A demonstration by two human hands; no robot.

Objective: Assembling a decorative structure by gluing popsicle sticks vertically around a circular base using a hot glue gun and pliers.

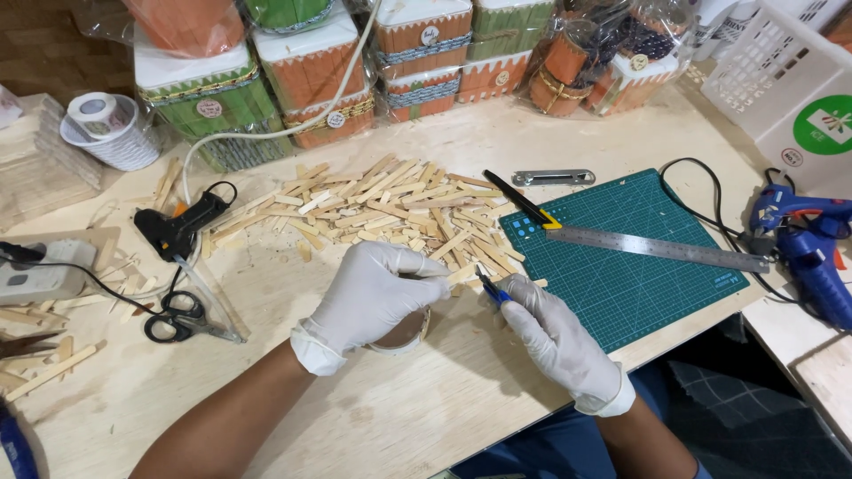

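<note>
Gripping a blue-handled cutter (tip up-left), right hand clamped, left hand apparently pinching a wooden stick.

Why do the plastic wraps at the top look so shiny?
In the head view, light bounces off the clear wrapping as white glare; the gloved left hand and right hand look sharp with soft shadows on the table; the edges curve slightly.

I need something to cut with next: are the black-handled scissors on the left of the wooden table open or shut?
Shut: the black-handled scissors lie flat on the wooden table, blades together in one point.
</note>
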